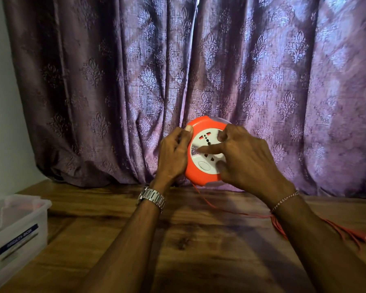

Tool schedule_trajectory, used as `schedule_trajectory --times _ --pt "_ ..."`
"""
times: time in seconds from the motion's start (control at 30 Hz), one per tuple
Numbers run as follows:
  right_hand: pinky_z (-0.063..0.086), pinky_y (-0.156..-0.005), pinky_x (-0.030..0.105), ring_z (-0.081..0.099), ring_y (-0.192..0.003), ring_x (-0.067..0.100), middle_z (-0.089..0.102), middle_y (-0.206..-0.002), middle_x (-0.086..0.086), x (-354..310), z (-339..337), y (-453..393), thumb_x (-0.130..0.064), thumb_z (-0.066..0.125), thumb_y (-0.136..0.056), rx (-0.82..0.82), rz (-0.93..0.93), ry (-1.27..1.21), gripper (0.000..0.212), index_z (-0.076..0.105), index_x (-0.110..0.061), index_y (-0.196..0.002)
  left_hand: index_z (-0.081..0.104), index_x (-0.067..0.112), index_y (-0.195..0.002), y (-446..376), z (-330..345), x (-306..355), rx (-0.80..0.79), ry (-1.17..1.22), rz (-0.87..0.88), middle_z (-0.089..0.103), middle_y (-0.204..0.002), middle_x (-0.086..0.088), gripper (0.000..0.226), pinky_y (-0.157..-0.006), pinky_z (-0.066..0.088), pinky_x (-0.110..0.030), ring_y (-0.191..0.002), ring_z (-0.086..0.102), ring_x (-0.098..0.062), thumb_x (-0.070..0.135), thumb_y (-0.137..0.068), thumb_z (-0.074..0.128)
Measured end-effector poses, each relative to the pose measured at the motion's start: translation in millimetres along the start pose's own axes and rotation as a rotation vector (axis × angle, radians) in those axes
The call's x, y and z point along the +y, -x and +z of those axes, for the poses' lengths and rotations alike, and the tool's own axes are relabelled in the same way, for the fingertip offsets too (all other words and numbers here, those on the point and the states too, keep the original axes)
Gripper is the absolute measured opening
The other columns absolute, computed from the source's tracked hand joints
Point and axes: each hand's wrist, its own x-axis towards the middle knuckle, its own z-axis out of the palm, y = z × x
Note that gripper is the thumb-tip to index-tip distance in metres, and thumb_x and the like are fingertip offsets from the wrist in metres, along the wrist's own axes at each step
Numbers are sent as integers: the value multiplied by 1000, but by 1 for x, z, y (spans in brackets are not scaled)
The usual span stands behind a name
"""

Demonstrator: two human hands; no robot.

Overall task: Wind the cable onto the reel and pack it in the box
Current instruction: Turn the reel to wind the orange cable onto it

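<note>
I hold an orange cable reel point(199, 175) with a white socket face upright above the wooden table point(178, 240). My left hand point(173, 153) grips its left rim, thumb on the upper edge. My right hand point(243, 159) lies over the right side, fingers curled on the white face and one finger stretched across the centre. A thin red cable point(237, 213) drops from the reel's bottom and runs right across the table under my right forearm; its blurred loops lie near the right edge. A clear plastic box point(17, 225) stands at the left.
A purple patterned curtain point(178, 70) hangs right behind the reel and reaches the tabletop. A pale wall point(2, 123) is at the far left. The box sits at the table's left front corner.
</note>
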Motion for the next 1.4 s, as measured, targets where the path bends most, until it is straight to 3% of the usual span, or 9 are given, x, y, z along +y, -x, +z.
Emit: schedule_trajectory --times 0.17,0.37,0.47,0.6,0.73,0.93,1.1,1.2,1.4 --pt "48 -64 34 66 -84 30 72 -87 0 -1 9 -2 -76 58 -60 118 168 -39 64 58 -52 -120 45 26 -61 0 0 1 -1 6 6 48 -52 11 43 -57 33 -33 -57 40 -8 39 -101 54" --pt "46 -59 33 66 -80 33 73 -84 6 -1 16 -3 -81 43 -70 163 224 32 68 57 -44 -126 44 21 -62 0 -1 4 -6 23 0 50 -60 3 41 -59 41 -47 -63 44 -16 43 -96 53" --pt "46 -58 32 67 -81 31 73 -78 1 -1 9 -3 -72 52 -73 170 180 -1 60 63 -37 -120 45 19 -64 -1 -2 2 -6 48 -19 53 -64 -8 43 -63 45 -58 -66 46 -20 47 -96 53" --pt "49 -60 35 57 -98 26 67 -99 -4 1 -1 -5 -30 65 -82 127 -3 -104 19 71 -32 -99 45 21 -64 -2 -2 2 5 37 -15 52 -64 -7 44 -64 45 -61 -65 44 -18 49 -96 53" --pt "51 -77 39 36 -131 25 46 -136 -1 4 -2 -5 -8 62 -75 -131 -73 -140 50 68 -45 -108 46 20 -65 -3 -2 1 11 38 -11 54 -65 -16 44 -66 46 -63 -67 46 -20 52 -95 52" --pt "46 -67 35 45 -120 25 48 -127 -1 0 -2 -3 -21 66 -75 -63 -66 -52 48 64 -55 -109 48 30 -61 0 -3 4 7 -7 3 51 -59 7 41 -62 44 -52 -61 45 -14 52 -96 52" --pt "49 -68 37 51 -111 22 50 -116 -1 -1 4 0 -27 54 -75 2 21 -51 53 56 -58 -118 47 27 -62 0 -2 4 4 20 -7 52 -61 3 42 -62 45 -52 -64 46 -16 46 -98 53" --pt "48 -67 36 60 -96 26 57 -103 1 -1 7 1 -49 65 -66 45 109 -82 56 54 -57 -121 43 21 -64 -1 -2 3 3 27 -1 48 -61 0 42 -59 39 -45 -63 43 -16 43 -99 53" --pt "50 -58 32 67 -73 33 75 -80 2 -5 15 -2 -83 50 -59 244 296 -49 67 68 -44 -110 45 21 -64 2 -1 5 -1 19 -15 52 -60 4 41 -59 40 -41 -62 47 -15 42 -98 54"
